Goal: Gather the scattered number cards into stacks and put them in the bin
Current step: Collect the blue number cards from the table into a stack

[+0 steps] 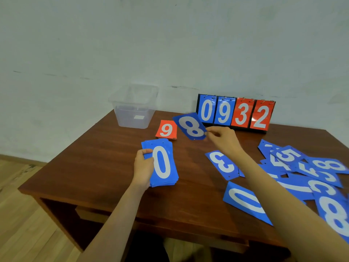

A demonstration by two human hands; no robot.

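Observation:
My left hand (143,168) grips a stack of blue cards (162,163) with a white 0 on top, held just above the table's middle. A blue 8 card (190,126) is pinched by its corner in my right hand (221,138), lifted and tilted behind the stack. A small pile of red cards showing 9 (166,130) lies flat beside it. Blue cards 3 (221,163) and 0 (245,202) lie loose on the table, and several more blue cards (309,171) are heaped at the right. The clear plastic bin (134,106) stands at the back left.
A flip scoreboard (236,113) reading 0 9 3 2 stands at the table's back edge against the wall. The brown wooden table (94,163) has its left edge over a wooden floor (24,214). My right forearm crosses above the loose cards.

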